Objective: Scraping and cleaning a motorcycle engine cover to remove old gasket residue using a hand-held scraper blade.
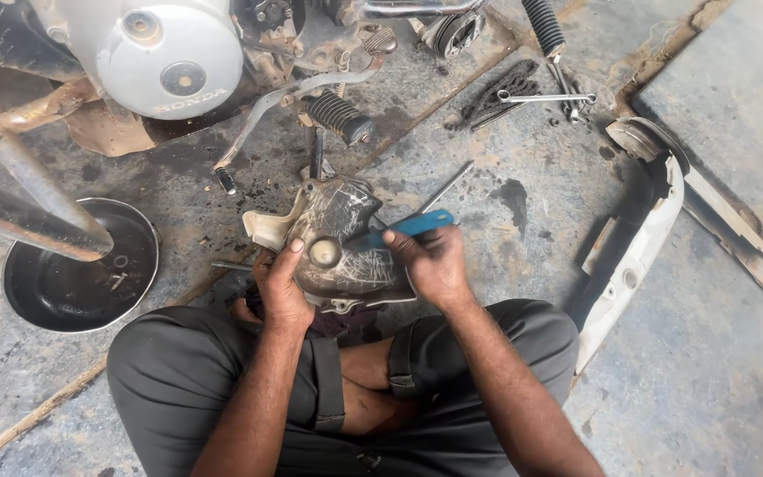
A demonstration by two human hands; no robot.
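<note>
The person sits cross-legged on a stained concrete floor. A dirty metal engine cover is held in front of the knees, in the near centre of the scene.

The left hand grips the left edge of the cover. Its thumb lies pressed flat on the cover face, just beside a round boss; the other fingers wrap behind the cover and are hidden. The right hand rests on the right edge of the cover with its fingers curled together around a blue-handled tool. The tool lies across the upper right part of the cover; its working end cannot be made out.

Surrounding items:
- Far left: a motorcycle engine with a silver round side cover, and a foot peg with black rubber projecting toward the cover.
- Left: a black round pan on the floor, partly crossed by a rusty exhaust pipe.
- Far centre right: a spanner lying on a drive chain.
- Right: a white plastic guard lying lengthwise, well apart from the hands.
- A thin metal rod lies on the floor just beyond the right hand.

The foot peg and a lever stand directly beyond the cover.
</note>
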